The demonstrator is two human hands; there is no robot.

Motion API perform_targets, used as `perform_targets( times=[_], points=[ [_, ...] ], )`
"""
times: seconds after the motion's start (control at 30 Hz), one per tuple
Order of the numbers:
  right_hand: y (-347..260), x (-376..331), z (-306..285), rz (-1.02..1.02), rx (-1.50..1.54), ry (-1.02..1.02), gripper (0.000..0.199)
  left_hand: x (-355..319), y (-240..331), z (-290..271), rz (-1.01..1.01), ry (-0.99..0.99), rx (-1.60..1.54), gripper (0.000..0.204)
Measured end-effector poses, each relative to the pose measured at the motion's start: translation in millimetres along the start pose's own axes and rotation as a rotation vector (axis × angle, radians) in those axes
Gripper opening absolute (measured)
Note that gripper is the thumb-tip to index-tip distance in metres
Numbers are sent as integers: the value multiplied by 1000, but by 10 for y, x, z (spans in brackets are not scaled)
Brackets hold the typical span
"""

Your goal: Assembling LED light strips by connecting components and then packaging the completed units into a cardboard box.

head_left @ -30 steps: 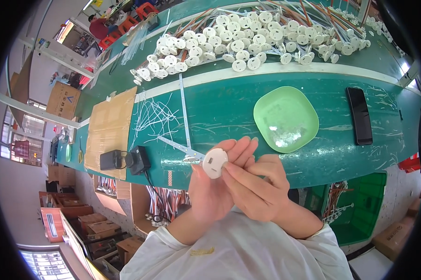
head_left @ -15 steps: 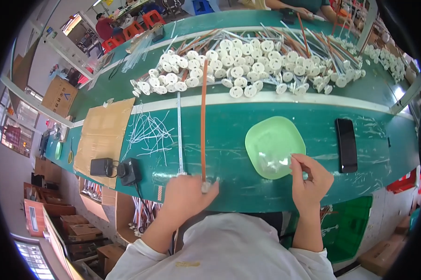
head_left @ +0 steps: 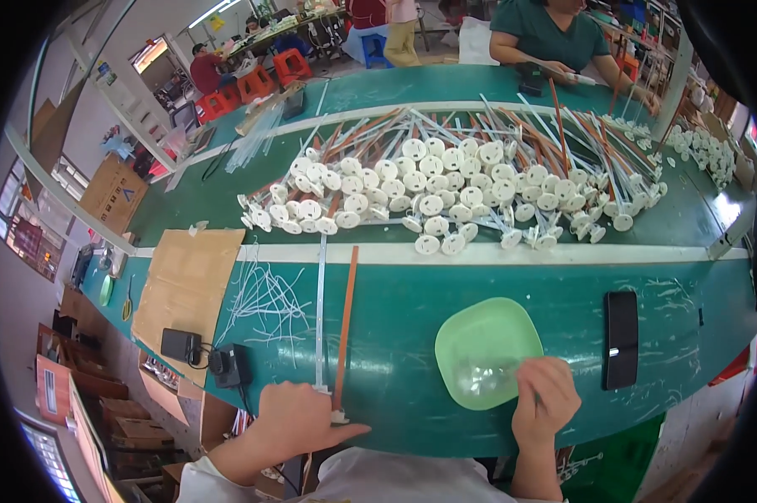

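Note:
My left hand [head_left: 299,423] is at the near table edge, fingers curled and thumb stretched to the right. It is closed about the near end of a long brown strip [head_left: 346,327], where a small white piece [head_left: 338,417] shows beside the thumb. Just left of the strip runs a narrow steel ruler [head_left: 321,310], its near end by my knuckles. Over the near right rim of a light green bowl [head_left: 479,335], my right hand [head_left: 548,402] is pinched and slightly blurred. What its fingertips hold, if anything, cannot be made out. Small clear pieces [head_left: 485,380] lie in the bowl.
Many white round-headed parts with strips [head_left: 433,180] are heaped beyond the white divider [head_left: 479,251]. A black phone [head_left: 621,335] lies right. Thin white ties [head_left: 265,298], cardboard [head_left: 186,293] and black adapters [head_left: 228,365] lie left. Across the table, another person [head_left: 554,46] works.
The view has tilted up, showing more of the far side. The brown strip has come down from a raised position. My left thumb has straightened; my right hand stays by the bowl's rim.

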State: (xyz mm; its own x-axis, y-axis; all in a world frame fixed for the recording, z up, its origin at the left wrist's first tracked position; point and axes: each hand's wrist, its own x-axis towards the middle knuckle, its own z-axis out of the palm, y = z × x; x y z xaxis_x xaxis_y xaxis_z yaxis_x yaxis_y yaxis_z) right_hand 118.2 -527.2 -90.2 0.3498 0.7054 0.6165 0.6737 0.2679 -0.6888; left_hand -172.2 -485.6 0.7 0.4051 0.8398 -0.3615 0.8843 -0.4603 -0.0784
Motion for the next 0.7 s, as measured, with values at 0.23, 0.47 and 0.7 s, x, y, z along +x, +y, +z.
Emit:
perform_targets(
  times=[0.23,0.47,0.7],
  points=[
    [80,-85,-4,-121,-6,-45,24,1771,-639,-670,120,828,-109,23],
    [37,-72,2,-106,-30,21,24,2963,-1157,-1202,213,245,263,38],
    [58,-70,-27,-25,25,89,19,2591,-1124,-1413,295,454,-253,16]
  ],
)
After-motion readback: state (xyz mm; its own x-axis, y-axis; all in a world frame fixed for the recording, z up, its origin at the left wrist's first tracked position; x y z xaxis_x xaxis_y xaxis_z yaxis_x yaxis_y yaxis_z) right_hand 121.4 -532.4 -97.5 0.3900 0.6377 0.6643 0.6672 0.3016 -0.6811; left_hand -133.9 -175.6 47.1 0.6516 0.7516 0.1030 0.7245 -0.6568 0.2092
